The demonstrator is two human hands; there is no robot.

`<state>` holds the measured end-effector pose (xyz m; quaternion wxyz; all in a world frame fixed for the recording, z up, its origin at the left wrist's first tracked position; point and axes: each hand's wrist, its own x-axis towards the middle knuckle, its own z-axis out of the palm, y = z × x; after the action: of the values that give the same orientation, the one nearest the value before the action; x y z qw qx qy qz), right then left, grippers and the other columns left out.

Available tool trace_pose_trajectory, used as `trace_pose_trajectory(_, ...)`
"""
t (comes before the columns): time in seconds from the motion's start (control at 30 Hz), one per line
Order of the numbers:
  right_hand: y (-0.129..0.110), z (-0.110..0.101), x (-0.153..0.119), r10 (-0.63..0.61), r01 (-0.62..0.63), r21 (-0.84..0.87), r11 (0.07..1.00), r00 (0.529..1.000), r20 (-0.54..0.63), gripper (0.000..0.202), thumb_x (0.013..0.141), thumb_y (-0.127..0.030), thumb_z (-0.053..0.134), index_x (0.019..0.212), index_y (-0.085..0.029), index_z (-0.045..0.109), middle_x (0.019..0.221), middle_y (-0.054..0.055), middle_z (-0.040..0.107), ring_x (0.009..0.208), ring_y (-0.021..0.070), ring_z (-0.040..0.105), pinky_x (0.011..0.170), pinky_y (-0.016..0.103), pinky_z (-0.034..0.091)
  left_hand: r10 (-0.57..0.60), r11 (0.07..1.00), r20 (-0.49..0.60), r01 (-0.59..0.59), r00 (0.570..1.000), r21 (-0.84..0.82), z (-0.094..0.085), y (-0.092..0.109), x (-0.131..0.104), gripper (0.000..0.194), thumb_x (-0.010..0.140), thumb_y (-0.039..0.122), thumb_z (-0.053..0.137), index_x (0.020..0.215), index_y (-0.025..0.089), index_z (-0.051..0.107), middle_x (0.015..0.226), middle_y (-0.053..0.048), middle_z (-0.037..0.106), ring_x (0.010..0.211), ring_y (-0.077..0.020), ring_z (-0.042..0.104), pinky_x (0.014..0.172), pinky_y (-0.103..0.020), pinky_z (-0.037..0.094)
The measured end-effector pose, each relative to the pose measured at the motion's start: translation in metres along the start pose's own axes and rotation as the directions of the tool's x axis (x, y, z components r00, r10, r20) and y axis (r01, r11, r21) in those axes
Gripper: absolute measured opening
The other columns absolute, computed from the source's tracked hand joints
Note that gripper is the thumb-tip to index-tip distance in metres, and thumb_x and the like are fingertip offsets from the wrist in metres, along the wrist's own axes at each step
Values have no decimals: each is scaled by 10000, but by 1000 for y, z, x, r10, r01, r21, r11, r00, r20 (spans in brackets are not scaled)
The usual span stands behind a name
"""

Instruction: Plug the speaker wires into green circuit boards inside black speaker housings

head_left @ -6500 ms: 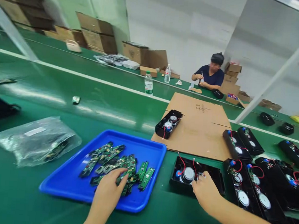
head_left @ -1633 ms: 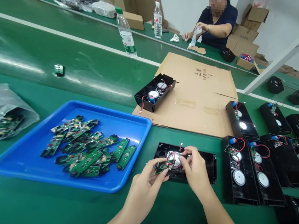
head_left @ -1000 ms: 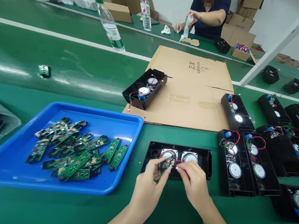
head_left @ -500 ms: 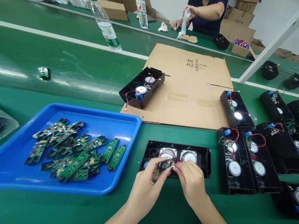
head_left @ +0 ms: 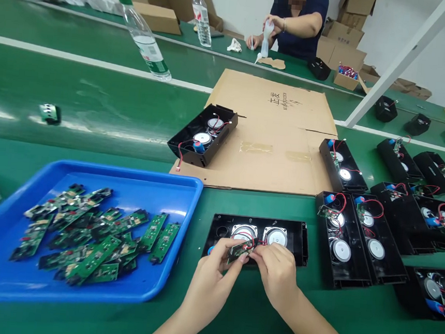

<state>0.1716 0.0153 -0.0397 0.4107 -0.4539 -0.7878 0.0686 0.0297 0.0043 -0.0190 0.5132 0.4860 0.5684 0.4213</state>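
A small green circuit board (head_left: 237, 251) is gripped between the thumb and fingers of my left hand (head_left: 213, 275). My right hand (head_left: 276, 270) is pinched at the board's right end, where red and black wires meet it; what exactly its fingertips hold is too small to make out. Both hands are over the front edge of a black speaker housing (head_left: 297, 241) lying open side up. Two round speakers with pale centres show in it, the right one (head_left: 277, 237) more fully. A blue part at its left end is mostly hidden by my left hand.
A blue tray (head_left: 128, 172) of circuit boards lies left. Ahead, a flat cardboard sheet (head_left: 269, 166) bears another housing (head_left: 205, 134). More housings (head_left: 342, 250) stand right, near a slanted white post (head_left: 398, 65). Bottles (head_left: 150, 54) and a person (head_left: 297, 28) are beyond.
The camera view has shifted, so the tray and most of the scene sit slightly further left. The board in my left hand is tilted a little differently; both hands remain at it.
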Motion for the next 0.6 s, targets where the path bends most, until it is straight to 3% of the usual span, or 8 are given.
trace_pose_trajectory(0.13,2,0,1,-6,6,22,1000,1000,13,237,951,-160,440,752,-169,570,629,19,636,544,133,562,513,260,456,-14,999,-3,14,1000,-36,-1,-1,1,155,775,299,576,905,215,584,845,-20,698,803,-191,694,708,-288,582)
trace_pose_trajectory(0.23,4,-11,0,4,-9,67,998,996,84,198,957,-188,427,823,-174,571,646,16,628,564,137,571,524,257,488,-42,995,17,43,999,-88,-3,-2,-2,192,749,306,603,914,211,575,845,-23,707,796,-197,699,717,-300,584)
trace_pose_trajectory(0.3,7,-24,2,23,-35,68,997,985,169,120,935,-217,481,1008,-162,558,783,52,660,690,165,621,609,290,541,-59,991,6,59,998,-118,-4,-4,-4,229,736,334,620,919,209,563,848,-32,718,800,-213,707,707,-311,590)
trace_pose_trajectory(0.37,11,-39,8,31,-31,-5,1000,962,270,393,851,-249,622,1204,-161,474,1077,133,635,983,235,614,804,397,550,-68,989,-25,64,997,-130,-4,-6,-6,268,737,371,618,938,206,554,862,-48,729,816,-232,714,714,-331,595)
trace_pose_trajectory(0.43,15,-49,18,31,21,-126,992,919,394,730,696,-294,781,1307,-166,404,1351,202,457,1268,332,420,987,555,422,-53,993,-44,47,998,-110,-5,-7,-6,287,736,394,616,941,201,559,854,-57,737,815,-244,718,716,-349,600)
trace_pose_trajectory(0.5,19,-53,28,66,68,-222,973,836,544,948,552,-340,865,1346,-148,386,1444,244,320,1356,403,249,1037,668,269,-7,999,-78,3,997,-53,-6,-5,-6,273,733,384,624,933,205,574,841,-51,741,791,-238,720,700,-345,603)
trace_pose_trajectory(0.6,23,-50,38,147,83,-289,954,709,690,1000,505,-362,882,1349,-114,406,1419,288,339,1330,445,278,1017,719,207,117,990,-119,-106,986,93,-5,1,-7,224,729,348,641,905,219,594,778,-18,737,673,-205,711,616,-305,599)
